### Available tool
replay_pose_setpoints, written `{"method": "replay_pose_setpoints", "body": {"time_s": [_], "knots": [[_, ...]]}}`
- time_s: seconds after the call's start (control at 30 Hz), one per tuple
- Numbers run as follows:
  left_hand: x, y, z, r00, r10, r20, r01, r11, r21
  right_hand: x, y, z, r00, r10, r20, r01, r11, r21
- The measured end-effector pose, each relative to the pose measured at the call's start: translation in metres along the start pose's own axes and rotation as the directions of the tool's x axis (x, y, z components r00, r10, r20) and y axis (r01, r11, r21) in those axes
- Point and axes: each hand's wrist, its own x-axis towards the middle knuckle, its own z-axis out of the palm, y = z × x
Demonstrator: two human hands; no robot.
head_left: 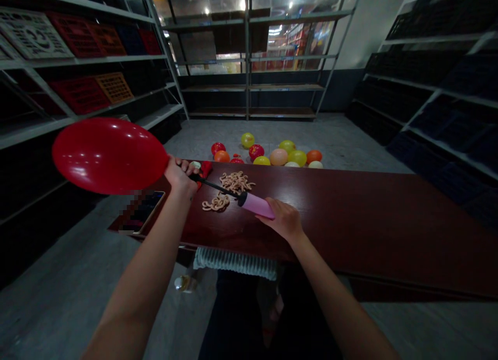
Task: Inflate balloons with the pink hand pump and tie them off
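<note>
A large inflated red balloon (111, 155) hangs at the left, its neck inside my closed left hand (181, 174). From that hand a black rod runs right to a pink hand pump (257, 205), and my right hand (284, 218) is wrapped round the pump's body. The pump is held tilted above the dark red table (361, 209). Behind and left of it lie two heaps of tan, curled strips, a bigger heap (235, 182) and a smaller one (216, 203). Some red material (205, 172) lies just beyond my left hand.
A phone or tablet (144, 212) lies at the table's left end. Several balloons (279, 156) rest on the floor beyond the far edge. Shelves (249, 87) stand at the back and both sides, with crates (78, 93) at left. A small jar (185, 284) is on the floor.
</note>
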Motion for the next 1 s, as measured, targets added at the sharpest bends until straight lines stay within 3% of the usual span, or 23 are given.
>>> {"method": "replay_pose_setpoints", "body": {"time_s": [0.17,0.43,0.53,0.73,1.0], "knots": [[-0.009,-0.027,0.013,0.999,0.033,0.002,-0.034,0.999,0.021,-0.002,0.004,0.004,0.995,0.096,-0.005,-0.096,0.994,-0.046],[-0.057,-0.116,0.052,0.991,-0.041,0.124,0.027,0.993,0.115,-0.001,0.008,0.008,0.971,0.235,-0.050,-0.235,0.972,0.000],[-0.068,-0.137,0.064,0.983,-0.069,0.172,0.043,0.987,0.153,-0.001,0.009,0.009,0.948,0.310,-0.069,-0.310,0.951,0.013],[-0.061,-0.135,0.067,0.973,-0.097,0.208,0.054,0.977,0.206,0.002,0.008,0.009,0.937,0.345,-0.058,-0.342,0.938,0.060],[-0.047,-0.105,0.029,0.990,-0.135,0.050,0.127,0.984,0.125,0.002,0.002,0.005,0.987,0.158,0.004,-0.158,0.987,0.030]]}}
